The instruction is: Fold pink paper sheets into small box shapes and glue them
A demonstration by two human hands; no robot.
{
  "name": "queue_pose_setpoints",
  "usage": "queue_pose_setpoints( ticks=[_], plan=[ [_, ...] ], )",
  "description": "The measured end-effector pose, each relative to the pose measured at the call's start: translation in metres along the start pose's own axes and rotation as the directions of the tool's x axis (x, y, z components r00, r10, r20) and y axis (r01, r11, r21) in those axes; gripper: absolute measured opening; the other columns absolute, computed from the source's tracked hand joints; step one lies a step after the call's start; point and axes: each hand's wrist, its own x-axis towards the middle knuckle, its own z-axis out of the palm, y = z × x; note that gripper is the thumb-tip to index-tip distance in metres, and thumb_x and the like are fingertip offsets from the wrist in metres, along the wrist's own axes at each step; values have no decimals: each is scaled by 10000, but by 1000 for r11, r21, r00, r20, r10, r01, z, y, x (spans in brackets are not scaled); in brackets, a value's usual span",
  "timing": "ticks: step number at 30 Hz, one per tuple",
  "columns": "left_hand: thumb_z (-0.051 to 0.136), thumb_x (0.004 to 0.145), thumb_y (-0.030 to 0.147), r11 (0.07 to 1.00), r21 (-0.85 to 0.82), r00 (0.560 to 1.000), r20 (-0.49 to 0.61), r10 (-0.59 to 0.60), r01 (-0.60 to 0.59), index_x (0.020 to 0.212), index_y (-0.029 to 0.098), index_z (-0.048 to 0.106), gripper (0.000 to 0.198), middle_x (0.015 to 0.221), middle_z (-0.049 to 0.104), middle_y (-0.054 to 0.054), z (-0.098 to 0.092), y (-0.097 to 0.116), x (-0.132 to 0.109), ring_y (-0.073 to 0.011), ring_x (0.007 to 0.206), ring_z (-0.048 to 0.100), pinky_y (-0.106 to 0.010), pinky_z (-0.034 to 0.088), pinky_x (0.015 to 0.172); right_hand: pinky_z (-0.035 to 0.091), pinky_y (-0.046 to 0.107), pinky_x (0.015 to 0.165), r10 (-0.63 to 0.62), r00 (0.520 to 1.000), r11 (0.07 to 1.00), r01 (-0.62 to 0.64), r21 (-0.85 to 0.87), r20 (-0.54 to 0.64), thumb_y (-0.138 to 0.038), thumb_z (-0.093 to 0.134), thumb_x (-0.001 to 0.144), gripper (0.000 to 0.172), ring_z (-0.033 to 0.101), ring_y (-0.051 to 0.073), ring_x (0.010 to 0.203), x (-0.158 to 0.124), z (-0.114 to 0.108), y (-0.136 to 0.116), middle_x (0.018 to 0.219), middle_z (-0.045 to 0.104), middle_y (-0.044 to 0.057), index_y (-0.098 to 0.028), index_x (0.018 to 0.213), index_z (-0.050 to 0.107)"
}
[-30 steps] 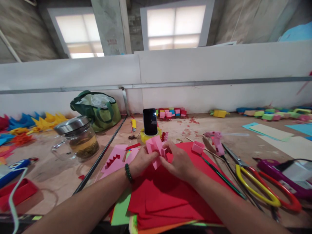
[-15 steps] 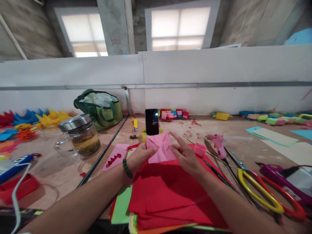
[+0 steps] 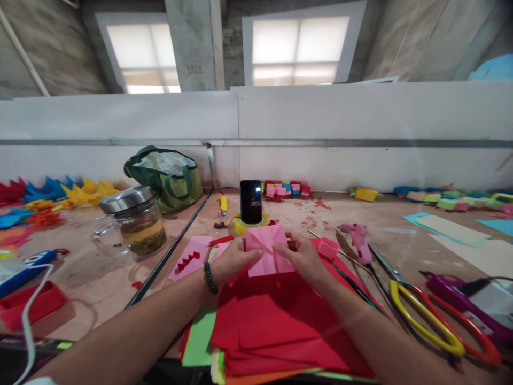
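Right hand [image 3: 304, 259]: its forefinger, raised half a second ago, is now folded down behind the right side of the pink sheet [image 3: 267, 243], with the thumb on the near face.
Left hand [image 3: 233, 259]: little changed, its thumb on the near face at the left side.
Grip: both hands pinch the sheet, thumbs in front; the fingers behind are mostly hidden.
Sheet's place: held up between the hands, over the far end of the red paper stack [image 3: 280, 331], with the phone [image 3: 250, 202] behind it.
Tearing: creases could split if the thumbs pull apart too hard.
Skewed creases: one thumb slipping or pressing harder could shift a fold off its line.
Pink box [image 3: 327, 248]: it sits just beside the right hand, so a careless outward swing could knock it.
Sheet's look: pale pink, thin and roughly square, with creases running across it toward the middle, where flaps seem slightly raised; how the layers tuck is too small to tell.
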Motion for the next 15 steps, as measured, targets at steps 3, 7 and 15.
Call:
queue_pose_setpoints(
  ticks=[3, 7, 15],
  plan=[
    [684, 663, 291, 1000, -23, 1000, -8, -12, 11, 695, 125, 567, 205, 526, 432, 75, -2, -2, 2, -43, 467, 325, -177, 265, 458, 500, 300, 545, -51, 995, 990, 39, -136, -84, -391, 657, 721, 365, 628, 186, 576, -1, -2, 3, 628, 629, -17, -216, 1011, 521],
    [697, 671, 272, 987, -162, 1000, -15, 8, -11, 782, 112, 628, 207, 604, 549, 34, -8, -6, 6, -71, 522, 451, -201, 378, 540, 512, 278, 614, -309, 948, 910, 269, -316, -82, -320, 494, 872, 365, 638, 159, 676, -5, -13, 2, 759, 670, 7, -225, 1223, 475],
    [687, 744, 336, 961, -276, 998, 54, -15, 29, 1141, 134, 609, 453, 766, 648, -24, -11, -5, 6, -138, 668, 607, -251, 479, 654, 541, 290, 809, -488, 836, 691, 545, -475, 249, -22, 443, 713, 473, 684, 174, 926, -2, -27, 6, 987, 736, 32, -260, 1002, 732]
  ],
)
